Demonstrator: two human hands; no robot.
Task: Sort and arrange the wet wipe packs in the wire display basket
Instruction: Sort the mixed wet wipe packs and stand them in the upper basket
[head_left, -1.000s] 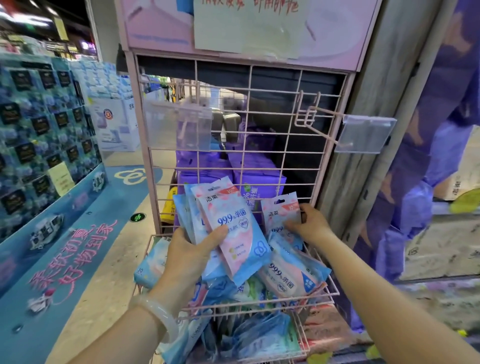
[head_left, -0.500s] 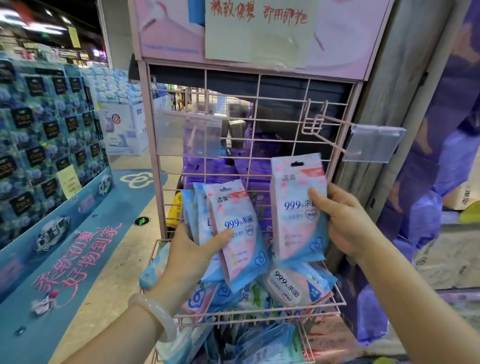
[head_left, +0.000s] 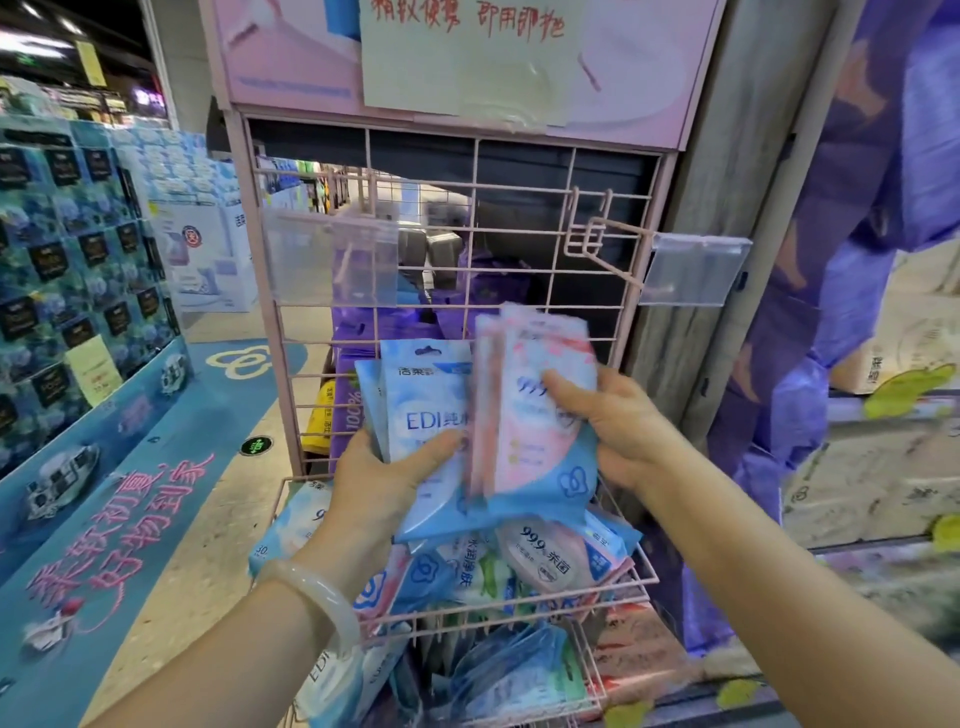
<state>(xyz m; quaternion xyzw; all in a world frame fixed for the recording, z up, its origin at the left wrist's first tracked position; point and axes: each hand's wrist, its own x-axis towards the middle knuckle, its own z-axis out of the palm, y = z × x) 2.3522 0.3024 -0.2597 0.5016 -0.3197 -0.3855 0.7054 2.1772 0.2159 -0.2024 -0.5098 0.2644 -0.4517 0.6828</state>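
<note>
My left hand (head_left: 382, 480) grips a bunch of blue wet wipe packs (head_left: 423, 415), upright, with "EDI" on the front one. My right hand (head_left: 618, 426) holds pink wet wipe packs (head_left: 535, 410), blurred, pressed against the right side of the blue bunch. Both are held above the pink wire basket (head_left: 631, 584), which holds several loose packs, among them a pink "999" pack (head_left: 545, 556) lying flat and a blue pack (head_left: 293, 525) at its left edge.
A pink wire grid panel (head_left: 519, 249) rises behind the basket with a bare hook (head_left: 608, 244) and two clear tag holders. A lower basket (head_left: 519, 675) holds more packs. A wooden post stands at right, a blue floor display at left.
My right hand has brought its pink pack left, against the bunch in my left hand. The pink pack that fronted the left bunch is now over on the right, leaving a blue pack in front.
</note>
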